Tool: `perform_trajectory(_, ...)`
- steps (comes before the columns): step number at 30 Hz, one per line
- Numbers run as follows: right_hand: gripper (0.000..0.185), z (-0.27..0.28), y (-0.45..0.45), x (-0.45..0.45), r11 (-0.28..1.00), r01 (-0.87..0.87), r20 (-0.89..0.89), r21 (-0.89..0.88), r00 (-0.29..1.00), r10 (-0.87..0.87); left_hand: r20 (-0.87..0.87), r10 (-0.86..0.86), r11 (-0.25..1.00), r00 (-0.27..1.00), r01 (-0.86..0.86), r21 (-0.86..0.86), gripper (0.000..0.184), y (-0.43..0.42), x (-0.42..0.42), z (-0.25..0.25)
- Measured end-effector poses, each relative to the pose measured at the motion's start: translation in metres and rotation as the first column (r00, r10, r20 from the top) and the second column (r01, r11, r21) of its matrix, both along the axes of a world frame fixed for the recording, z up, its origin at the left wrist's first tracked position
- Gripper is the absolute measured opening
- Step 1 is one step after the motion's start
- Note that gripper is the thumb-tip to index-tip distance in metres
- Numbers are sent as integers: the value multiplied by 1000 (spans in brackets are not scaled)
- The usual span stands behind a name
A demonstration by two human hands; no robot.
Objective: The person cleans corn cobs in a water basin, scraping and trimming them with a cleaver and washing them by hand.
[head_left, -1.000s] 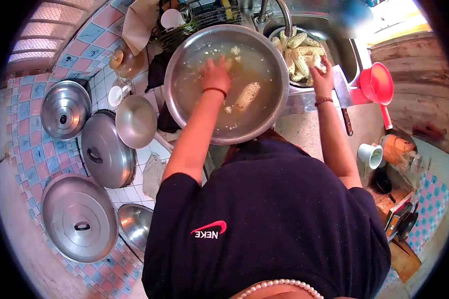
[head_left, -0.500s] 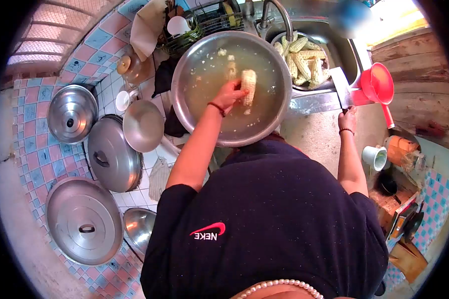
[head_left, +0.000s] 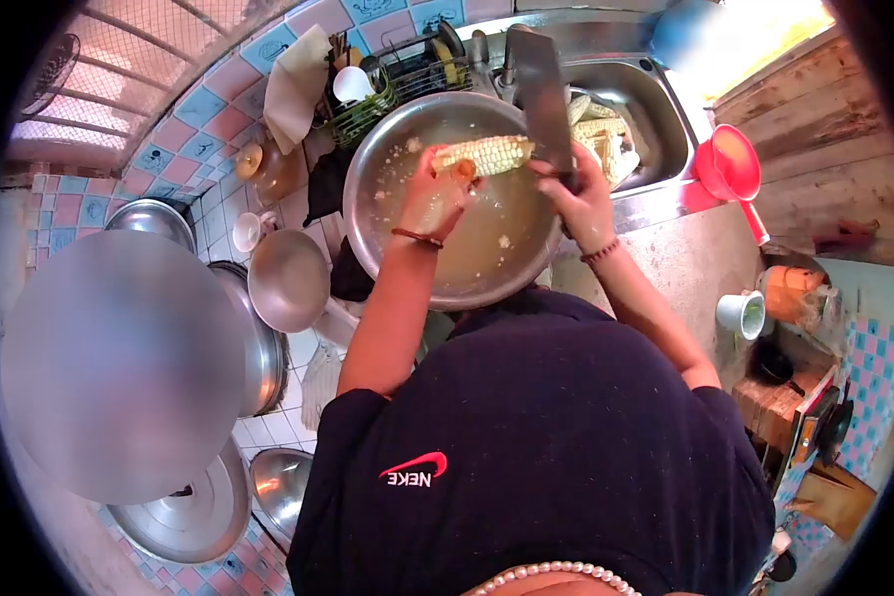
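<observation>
My left hand (head_left: 437, 191) grips a pale corn cob (head_left: 485, 155) and holds it level above a wide metal basin (head_left: 366, 235) of cloudy water with small bits floating in it. My right hand (head_left: 583, 197) is closed round the handle of a cleaver (head_left: 543, 97), whose dark broad blade stands up near the cob's right end. Whether the blade touches the cob, I cannot tell. More corn cobs (head_left: 600, 128) lie in the metal sink (head_left: 677, 134) behind my right hand, partly covered by the cleaver and fingers.
A red ladle (head_left: 728, 164) rests on the sink's right edge. Left of the basin stand a metal bowl (head_left: 288, 281), a white mug (head_left: 250, 231) and pot lids (head_left: 214, 512), partly behind a blurred patch. A dish rack (head_left: 407, 87) is at the back; a white cup (head_left: 742, 314) is at right.
The corn cob has been lifted from the water and turned level. My right hand has brought the cleaver from the right counter over to the basin, blade raised.
</observation>
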State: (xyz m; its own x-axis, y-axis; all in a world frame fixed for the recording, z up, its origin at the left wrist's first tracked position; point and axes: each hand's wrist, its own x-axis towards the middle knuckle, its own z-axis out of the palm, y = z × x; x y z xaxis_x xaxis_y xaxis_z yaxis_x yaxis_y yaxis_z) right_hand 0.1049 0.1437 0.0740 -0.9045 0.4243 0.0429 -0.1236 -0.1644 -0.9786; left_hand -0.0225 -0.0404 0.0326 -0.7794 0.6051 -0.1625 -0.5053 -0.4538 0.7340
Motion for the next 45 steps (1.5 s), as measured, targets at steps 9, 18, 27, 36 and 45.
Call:
perform_trajectory(9, 59, -4, -32, -43, 974, -152, 28, 168, 988, 149, -631, -269, 834, 728, -152, -530, 63, -22, 22, 31)
perform_trajectory(18, 28, -5, -18, -23, 937, -21, 65, 349, 998, -1, -140, -151, 930, 979, 92, -356, 58, -30, 17, -25)
perform_trajectory(27, 18, -10, -15, -25, 973, -149, 214, 175, 970, 110, -739, -600, 184, 305, -847, -499, 43, -32, 38, -10)
perform_trajectory(36, 8, -5, 19, -66, 923, -230, -66, 308, 963, 262, -647, -446, 72, 619, -696, -715, 58, -11, 67, -29)
perform_trajectory(45, 14, -41, -62, -3, 615, -756, 118, 226, 648, 753, -626, 473, -139, 619, -649, -747, 57, -150, 291, -8)
